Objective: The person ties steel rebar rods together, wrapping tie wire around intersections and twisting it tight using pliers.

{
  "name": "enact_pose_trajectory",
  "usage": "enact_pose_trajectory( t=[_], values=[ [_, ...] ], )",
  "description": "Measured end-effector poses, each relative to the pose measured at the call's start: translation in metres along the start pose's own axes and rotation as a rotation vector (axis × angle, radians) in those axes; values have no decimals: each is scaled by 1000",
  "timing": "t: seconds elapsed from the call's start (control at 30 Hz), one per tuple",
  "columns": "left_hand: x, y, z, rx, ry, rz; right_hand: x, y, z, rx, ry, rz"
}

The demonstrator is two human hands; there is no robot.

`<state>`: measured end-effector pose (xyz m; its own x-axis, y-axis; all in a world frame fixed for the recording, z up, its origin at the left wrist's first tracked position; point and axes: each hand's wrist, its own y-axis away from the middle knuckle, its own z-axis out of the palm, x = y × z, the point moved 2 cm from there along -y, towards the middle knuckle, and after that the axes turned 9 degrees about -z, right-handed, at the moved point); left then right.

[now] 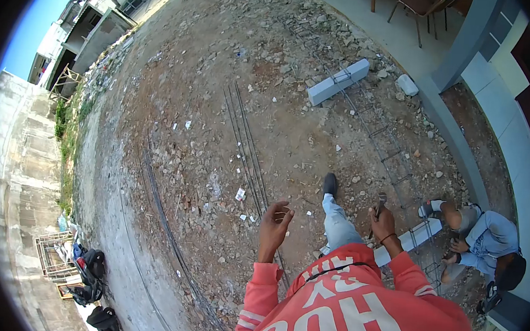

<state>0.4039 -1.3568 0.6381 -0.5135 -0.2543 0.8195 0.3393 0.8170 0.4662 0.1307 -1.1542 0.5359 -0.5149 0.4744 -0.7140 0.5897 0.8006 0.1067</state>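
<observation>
My left hand (274,225) is raised at the centre of the head view, its fingers curled around something thin and pale that I cannot make out. Farther right, my right hand (383,226) grips a dark metal hand tool (381,201) that looks like pincers, its head pointing away from me. Beyond that hand, a long rebar cage (392,155) with cross ties rests across a pale block (338,82) at the far end and another pale block (427,230) at the near end.
A co-worker (490,236) crouches by the cage's near end at the right. Loose steel bars (246,142) lie across the rubble-strewn ground, with more bars (161,204) to the left. A grey post (467,47) and a chair (425,9) stand at upper right; bags (90,270) lie lower left.
</observation>
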Motion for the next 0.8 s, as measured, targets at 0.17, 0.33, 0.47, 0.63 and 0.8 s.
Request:
enact_pose_trajectory(
  t=[0.17, 0.33, 0.47, 0.63, 0.8],
  values=[
    [-205, -122, -57, -18, 18, -597, 33, -151, 64, -119, 163, 189],
    [-263, -122, -112, 79, 231, -967, -6, -272, 88, -226, 193, 239],
    [-196, -155, -126, 117, 225, -925, -34, -333, 110, -296, 197, 240],
    [-180, -304, -144, 5, -80, -770, -10, -418, 161, -306, 317, 335],
    [-141, -529, -229, -107, -560, -420, -48, -480, 178, -350, 226, 761]
  ],
)
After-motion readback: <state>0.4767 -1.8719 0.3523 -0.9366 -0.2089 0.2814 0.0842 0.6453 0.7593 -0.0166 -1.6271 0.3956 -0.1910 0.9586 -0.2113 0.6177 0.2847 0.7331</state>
